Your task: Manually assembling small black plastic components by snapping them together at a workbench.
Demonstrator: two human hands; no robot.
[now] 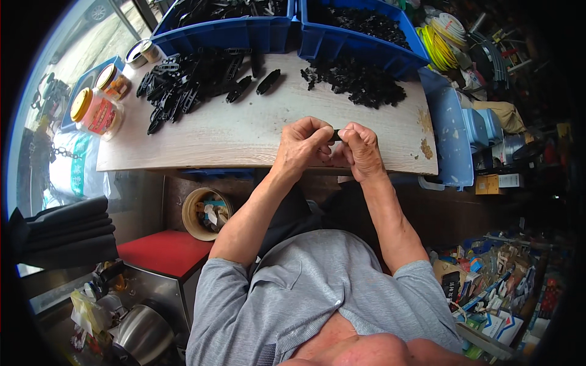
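My left hand and my right hand meet over the front edge of the table. Between the fingertips of both hands is a small black part, mostly covered by the fingers, so its full shape is hidden. Two long black plastic pieces lie apart on the tabletop beyond my left hand. Farther left spreads a heap of similar long black pieces. A pile of small black parts lies beyond my right hand.
Two blue bins of black parts stand along the table's far edge. Jars line its left side. A blue crate stands at the right. Below are a waste bucket and a red-topped cabinet.
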